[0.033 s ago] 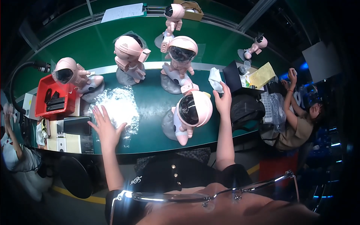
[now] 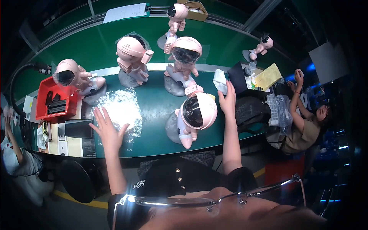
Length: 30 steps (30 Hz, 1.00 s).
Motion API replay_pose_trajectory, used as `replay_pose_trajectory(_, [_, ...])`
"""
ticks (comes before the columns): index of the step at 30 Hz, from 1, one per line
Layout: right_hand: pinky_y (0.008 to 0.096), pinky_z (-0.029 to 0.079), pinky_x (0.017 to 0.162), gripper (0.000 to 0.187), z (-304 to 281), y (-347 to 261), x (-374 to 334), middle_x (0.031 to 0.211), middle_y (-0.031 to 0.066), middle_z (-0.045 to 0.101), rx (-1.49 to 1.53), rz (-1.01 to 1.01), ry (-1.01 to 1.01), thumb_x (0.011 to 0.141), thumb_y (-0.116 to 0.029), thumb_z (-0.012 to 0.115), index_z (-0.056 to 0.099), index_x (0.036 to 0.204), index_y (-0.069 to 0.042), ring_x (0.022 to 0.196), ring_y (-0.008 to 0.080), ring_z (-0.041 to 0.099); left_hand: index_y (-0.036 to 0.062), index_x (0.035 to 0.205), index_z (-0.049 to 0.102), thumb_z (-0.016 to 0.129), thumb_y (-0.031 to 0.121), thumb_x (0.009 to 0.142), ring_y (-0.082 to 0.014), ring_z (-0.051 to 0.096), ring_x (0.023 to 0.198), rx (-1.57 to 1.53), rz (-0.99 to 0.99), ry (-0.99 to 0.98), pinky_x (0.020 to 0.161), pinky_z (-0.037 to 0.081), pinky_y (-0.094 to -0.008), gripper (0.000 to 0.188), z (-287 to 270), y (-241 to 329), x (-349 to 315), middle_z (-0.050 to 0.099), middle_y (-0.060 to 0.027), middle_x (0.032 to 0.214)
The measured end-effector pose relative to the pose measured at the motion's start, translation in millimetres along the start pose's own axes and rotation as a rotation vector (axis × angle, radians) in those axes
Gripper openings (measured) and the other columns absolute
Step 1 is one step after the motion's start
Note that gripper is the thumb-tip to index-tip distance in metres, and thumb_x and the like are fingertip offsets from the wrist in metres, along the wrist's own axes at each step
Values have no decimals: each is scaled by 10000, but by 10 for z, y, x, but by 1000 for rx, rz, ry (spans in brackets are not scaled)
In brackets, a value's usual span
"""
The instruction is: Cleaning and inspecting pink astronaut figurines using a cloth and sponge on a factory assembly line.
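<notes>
My left hand [image 2: 109, 132] is open, its fingers spread over the lower left part of a shiny clear plastic bag [image 2: 120, 111] lying on the bench. My right hand [image 2: 228, 100] has its fingers stretched out at the right edge of a crumpled white cloth [image 2: 219, 80]; whether they touch it I cannot tell. Between my hands stands a pink astronaut figure [image 2: 200, 111] with a dark visor and a grey base. Behind it is a second pink astronaut figure [image 2: 186, 51], and to its left a third astronaut figure [image 2: 131, 48] faces away.
A red bin [image 2: 69, 109] with black parts sits at the left beside another astronaut figure [image 2: 68, 71] and a dark flat device [image 2: 78, 128]. At the right are a black box [image 2: 238, 78], a black bag [image 2: 251, 113] and a seated co-worker [image 2: 303, 130]. A clipboard [image 2: 126, 13] lies at the back.
My right hand has shifted very slightly, its fingers held a little closer together beside the white cloth. My left hand and the figures look the same.
</notes>
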State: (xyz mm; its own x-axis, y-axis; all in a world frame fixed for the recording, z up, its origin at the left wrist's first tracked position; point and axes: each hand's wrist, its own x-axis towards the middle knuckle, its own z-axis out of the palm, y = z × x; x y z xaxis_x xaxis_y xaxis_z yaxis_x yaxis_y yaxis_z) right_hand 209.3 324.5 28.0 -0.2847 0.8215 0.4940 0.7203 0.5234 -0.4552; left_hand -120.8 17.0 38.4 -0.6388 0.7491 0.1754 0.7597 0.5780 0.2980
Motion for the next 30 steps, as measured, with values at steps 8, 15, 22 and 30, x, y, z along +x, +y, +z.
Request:
replay_pose_trajectory(8, [282,484,659,200,-106,0,469,738,76,675,315,288,-63,795,-144,695,675,901,25,665,147,624,-16,1406,291,813,536,584,-345,336,1322,-1087,496,11,1090,250,-442,1120,-145,1080,-33,331,-233,1421])
replay_pose_trajectory(15, [331,477,855,143,-1103,-1104,-22,1066,210,633,932,84,-49,786,17,621,498,715,-1,964,230,618,-11,1400,260,893,443,456,-412,345,1286,-1045,662,-146,1060,284,-487,1224,-393,1727,238,291,-239,1409])
replay_pose_trajectory(22, [425,500,839,203,-1015,-1440,-335,1076,187,614,423,-815,-12,843,-154,615,601,960,11,1004,373,587,-68,1430,-21,887,337,512,-384,402,1228,-1222,606,-100,1018,344,-430,1354,-223,1863,188,346,-260,1331])
replay_pose_trajectory(30, [391,438,855,335,-1027,-1615,358,1040,182,611,653,-535,-565,900,-160,414,628,1034,61,943,311,560,-1,1438,-136,891,308,513,-395,396,1233,-1187,618,-124,1018,341,-434,1417,-267,1859,199,324,-260,1355])
